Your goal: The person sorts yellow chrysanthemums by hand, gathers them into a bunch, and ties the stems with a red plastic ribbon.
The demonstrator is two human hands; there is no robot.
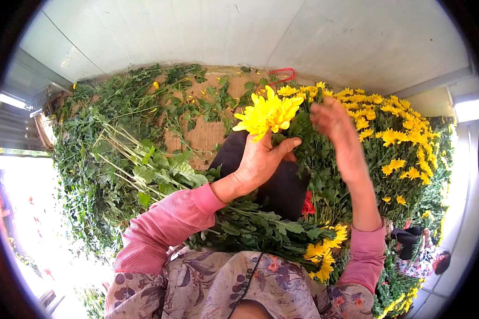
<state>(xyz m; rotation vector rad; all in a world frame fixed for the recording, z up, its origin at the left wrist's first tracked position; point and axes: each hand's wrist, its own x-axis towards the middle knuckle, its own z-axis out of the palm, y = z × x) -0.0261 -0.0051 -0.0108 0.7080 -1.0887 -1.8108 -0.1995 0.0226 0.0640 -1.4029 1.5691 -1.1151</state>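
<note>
My left hand (263, 157) is closed around the upper stems of yellow chrysanthemums, just under the large flower heads (269, 113). Green leaves (299, 127) stick out beside its thumb. To the right, my right hand (335, 121) is raised and blurred by motion. Its fingers look apart, and I see nothing held in them. Across my lap lies a bunch of leafy stems (259, 227), with yellow chrysanthemum heads (325, 253) at its right end. Cut stems (123, 149) with broad leaves point up and left beyond my left forearm; whether they belong to the held flowers is hidden.
A large mass of yellow chrysanthemums (391, 135) stands at the right. Stripped foliage (99, 171) heaps up at the left, over brown cardboard (199, 135). A pale wall panel (239, 32) rises ahead. Another person (419, 255) sits among flowers at far right.
</note>
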